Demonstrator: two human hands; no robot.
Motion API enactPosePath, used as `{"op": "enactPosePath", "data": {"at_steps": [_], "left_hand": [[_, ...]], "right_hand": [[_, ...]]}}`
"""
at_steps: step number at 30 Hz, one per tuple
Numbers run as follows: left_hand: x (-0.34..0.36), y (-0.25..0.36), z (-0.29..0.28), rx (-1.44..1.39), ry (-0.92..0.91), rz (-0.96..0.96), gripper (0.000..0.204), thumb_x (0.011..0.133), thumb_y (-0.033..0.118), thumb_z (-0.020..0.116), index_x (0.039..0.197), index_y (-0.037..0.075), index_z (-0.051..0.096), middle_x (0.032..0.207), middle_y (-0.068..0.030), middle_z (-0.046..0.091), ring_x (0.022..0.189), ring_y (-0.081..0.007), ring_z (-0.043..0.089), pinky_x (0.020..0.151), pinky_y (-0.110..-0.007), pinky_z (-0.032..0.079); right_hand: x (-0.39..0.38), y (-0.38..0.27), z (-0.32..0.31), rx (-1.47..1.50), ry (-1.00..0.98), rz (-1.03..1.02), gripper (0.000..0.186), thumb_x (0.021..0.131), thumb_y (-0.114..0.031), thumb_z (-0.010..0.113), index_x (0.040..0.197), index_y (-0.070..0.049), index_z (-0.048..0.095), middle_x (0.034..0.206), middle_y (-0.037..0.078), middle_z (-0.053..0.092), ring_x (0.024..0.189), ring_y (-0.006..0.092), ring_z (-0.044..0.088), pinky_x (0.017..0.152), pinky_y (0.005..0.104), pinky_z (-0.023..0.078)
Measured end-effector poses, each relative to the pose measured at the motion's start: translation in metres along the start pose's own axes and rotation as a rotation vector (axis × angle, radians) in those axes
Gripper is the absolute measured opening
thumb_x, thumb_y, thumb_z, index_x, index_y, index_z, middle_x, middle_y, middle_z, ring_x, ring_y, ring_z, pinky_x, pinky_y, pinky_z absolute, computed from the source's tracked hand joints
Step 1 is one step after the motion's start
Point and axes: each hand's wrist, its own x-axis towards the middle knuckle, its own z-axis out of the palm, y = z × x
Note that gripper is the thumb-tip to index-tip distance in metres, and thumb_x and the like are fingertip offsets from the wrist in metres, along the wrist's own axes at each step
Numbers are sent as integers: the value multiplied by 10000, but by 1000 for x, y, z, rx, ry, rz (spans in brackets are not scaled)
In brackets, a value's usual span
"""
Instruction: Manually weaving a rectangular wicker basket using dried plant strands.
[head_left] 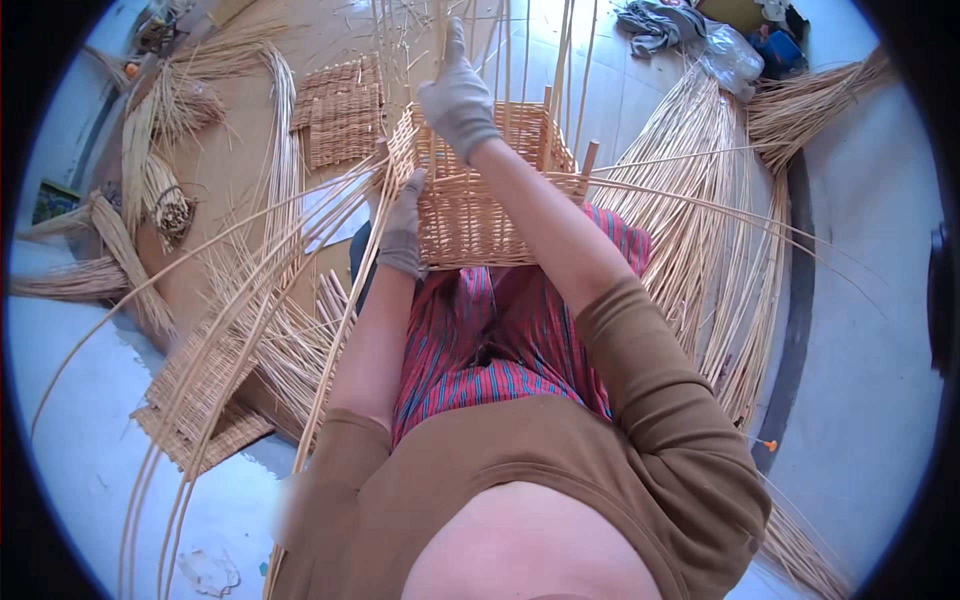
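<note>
A square, half-woven wicker basket point(475, 220) rests against my lap, its tall upright rods rising from the far sides. My left hand point(403, 225), in a pale glove, is closed on the basket's left near corner, its thumb up along the wall. My right hand point(460, 108), also gloved, reaches over the far left part of the rim among the upright rods. One finger points up along a rod, and the others curl round, partly hidden. Thick wooden corner posts point(588, 160) stand above the weave. Long loose rods point(255, 290) trail from the left corner.
Woven panels point(345, 110) lie on the floor beyond, with more woven pieces point(205, 390) at lower left. Rod bundles point(165, 200) lie at left; a big spread of rods point(690, 220) covers the right. A grey cloth point(660, 25) and a clear plastic bag point(732, 60) sit at far right.
</note>
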Motion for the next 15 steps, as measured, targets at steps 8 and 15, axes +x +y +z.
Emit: {"op": "enactPosePath", "data": {"at_steps": [8, 15], "left_hand": [[-10, -22, -9, 71, 166, -35, 306, 946, 125, 761, 1210, -23, 715, 1091, -88, 737, 965, -190, 698, 877, -312, 586], [-71, 58, 52, 473, -132, 114, 291, 1053, 187, 640, 1312, 61, 595, 1242, -148, 701, 998, -275, 731, 853, -389, 569]], "right_hand": [[-161, 153, -50, 964, 63, 256, 223, 1056, -101, 656, 1275, -59, 644, 1035, 44, 757, 873, 131, 698, 758, 281, 582], [-168, 167, -71, 1008, 403, 539, 118, 989, -80, 754, 1104, -66, 731, 1021, 37, 765, 900, 115, 706, 763, 252, 562]]}}
